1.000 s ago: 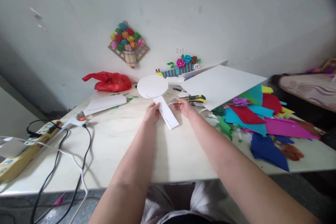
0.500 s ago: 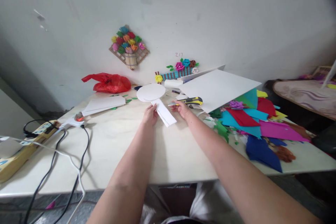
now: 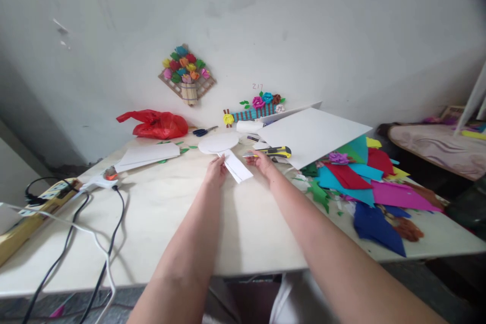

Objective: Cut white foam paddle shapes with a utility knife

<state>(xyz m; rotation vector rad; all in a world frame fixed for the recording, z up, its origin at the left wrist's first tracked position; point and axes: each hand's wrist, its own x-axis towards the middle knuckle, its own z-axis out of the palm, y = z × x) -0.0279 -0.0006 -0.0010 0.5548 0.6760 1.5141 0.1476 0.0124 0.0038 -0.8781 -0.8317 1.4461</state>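
Note:
My left hand point(image 3: 217, 169) is closed on the left edge of a white card strip point(image 3: 238, 166), which is held above the table and has a line or slit along its length. Behind the strip lies a white card disc point(image 3: 217, 143), and the strip's far end overlaps or meets its near edge; I cannot tell which. My right hand point(image 3: 260, 162) is closed on a yellow and black utility knife point(image 3: 279, 152). The knife's blade end points left, toward the strip, with its tip apart from the card.
A large white board point(image 3: 315, 134) lies at right beside coloured paper sheets point(image 3: 353, 177). Left are white card pieces point(image 3: 148, 156), a red plastic bag point(image 3: 159, 124), scissors point(image 3: 203, 131), a glue gun point(image 3: 100, 181) and a power strip point(image 3: 49, 202) with trailing cables.
The view has tilted up a little, so things sit lower in the picture. The far end of the strip has come down closer to the disc. Both hands keep their holds.

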